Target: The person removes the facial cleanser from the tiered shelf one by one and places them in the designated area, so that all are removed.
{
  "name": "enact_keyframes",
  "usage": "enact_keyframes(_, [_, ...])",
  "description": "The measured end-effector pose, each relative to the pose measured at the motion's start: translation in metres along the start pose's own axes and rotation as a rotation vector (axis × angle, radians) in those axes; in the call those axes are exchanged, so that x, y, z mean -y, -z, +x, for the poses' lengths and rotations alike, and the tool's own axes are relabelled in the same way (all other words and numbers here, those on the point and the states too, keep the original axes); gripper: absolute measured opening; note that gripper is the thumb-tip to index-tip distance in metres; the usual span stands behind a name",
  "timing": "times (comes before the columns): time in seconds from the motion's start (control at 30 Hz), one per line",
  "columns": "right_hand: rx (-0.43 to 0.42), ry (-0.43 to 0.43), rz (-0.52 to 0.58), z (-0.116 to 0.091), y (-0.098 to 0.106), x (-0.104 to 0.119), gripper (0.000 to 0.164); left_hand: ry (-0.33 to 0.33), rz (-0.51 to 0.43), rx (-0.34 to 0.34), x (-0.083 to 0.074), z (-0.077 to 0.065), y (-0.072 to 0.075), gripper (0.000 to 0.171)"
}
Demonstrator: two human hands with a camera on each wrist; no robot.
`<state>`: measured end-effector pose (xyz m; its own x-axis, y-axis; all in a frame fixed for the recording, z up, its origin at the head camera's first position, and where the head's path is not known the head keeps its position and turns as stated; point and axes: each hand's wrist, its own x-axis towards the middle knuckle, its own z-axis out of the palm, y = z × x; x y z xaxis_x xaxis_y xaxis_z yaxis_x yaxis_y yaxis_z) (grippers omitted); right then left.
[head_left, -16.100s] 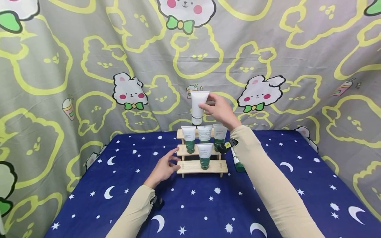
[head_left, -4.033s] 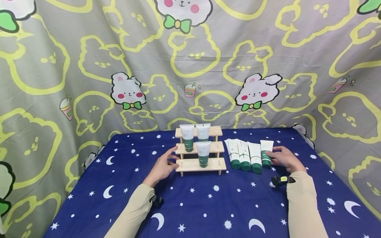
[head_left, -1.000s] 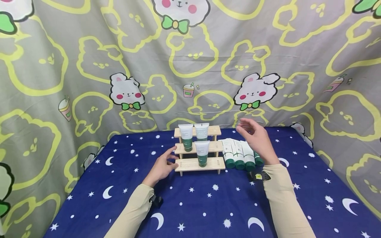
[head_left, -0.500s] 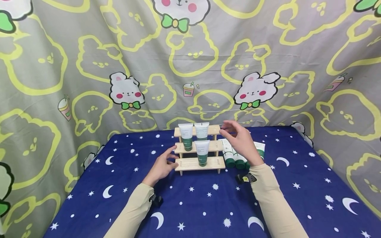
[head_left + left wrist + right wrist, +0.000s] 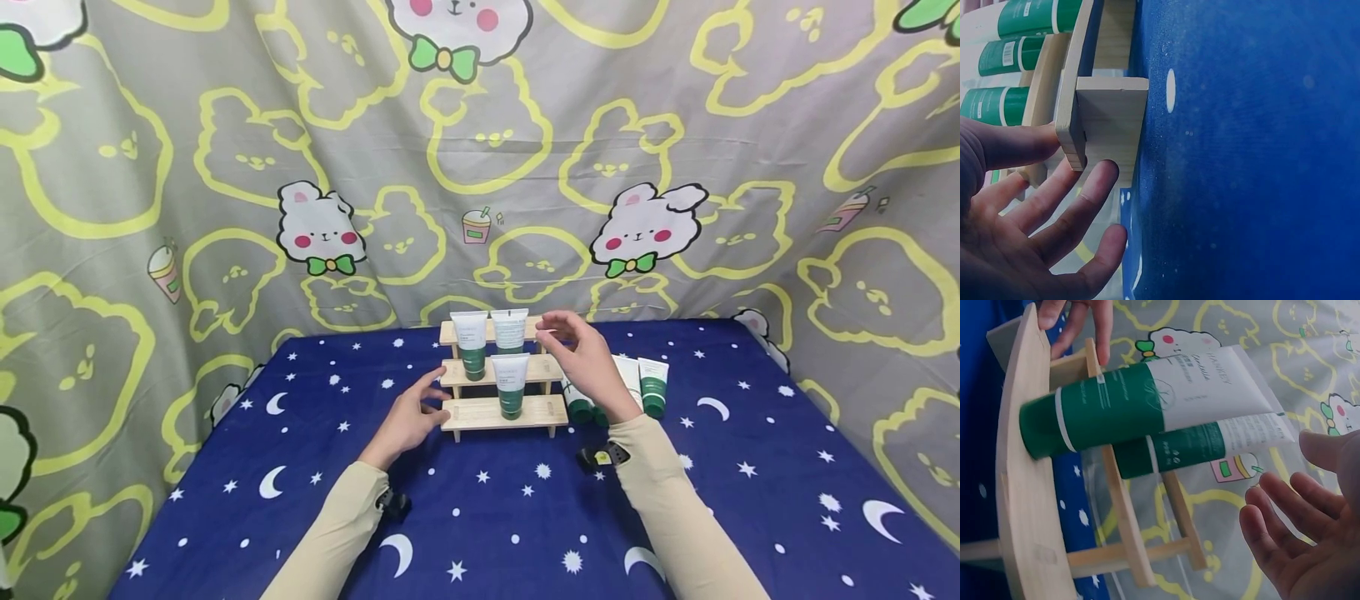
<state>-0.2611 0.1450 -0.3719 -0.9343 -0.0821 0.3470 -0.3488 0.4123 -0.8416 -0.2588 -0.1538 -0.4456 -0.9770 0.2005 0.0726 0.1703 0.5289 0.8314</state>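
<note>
A three-step wooden stand point(image 5: 540, 410) bears three white-and-green squeeze tubes, caps down. One tube point(image 5: 512, 387) stands on the lowest step. Another tube point(image 5: 470, 346) is on the middle step at left, with a third tube point(image 5: 509, 329) beside it, its base hidden in the head view. My left hand point(image 5: 407, 423) touches the stand's left end; in the left wrist view its thumb meets the lowest board and the fingers are spread. My right hand point(image 5: 588, 358) holds nothing. Thumb and fingers apart, it hovers just right of the third tube's top end, as the right wrist view shows.
Several more tubes lie side by side right of the stand, partly hidden by my right hand; the outermost tube point(image 5: 654, 387) shows fully. A blue star-and-moon cloth point(image 5: 495, 517) covers the table. A patterned curtain point(image 5: 405, 150) hangs behind.
Since the oldest frame, two tubes have left the stand and more tubes lie at the right. My right hand has let go of the outermost tube and moved left to the stand. The left hand stays put.
</note>
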Motion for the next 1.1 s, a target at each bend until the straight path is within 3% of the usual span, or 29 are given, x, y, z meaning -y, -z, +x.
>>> enact_keyframes(0.27, [0.010,-0.012,0.037,0.005,-0.006,-0.009,0.037,0.000,-0.013,0.000,0.000,0.002,0.000,0.075])
enact_keyframes(0.73, [0.125,-0.056,0.121,0.011,-0.017,-0.032,0.044,0.002,-0.003,0.002,-0.002,0.001,0.000,0.075])
enact_keyframes(1.1, [0.165,-0.069,0.077,0.011,-0.025,-0.037,0.044,-0.001,-0.004,-0.001,0.000,0.001,0.000,0.075])
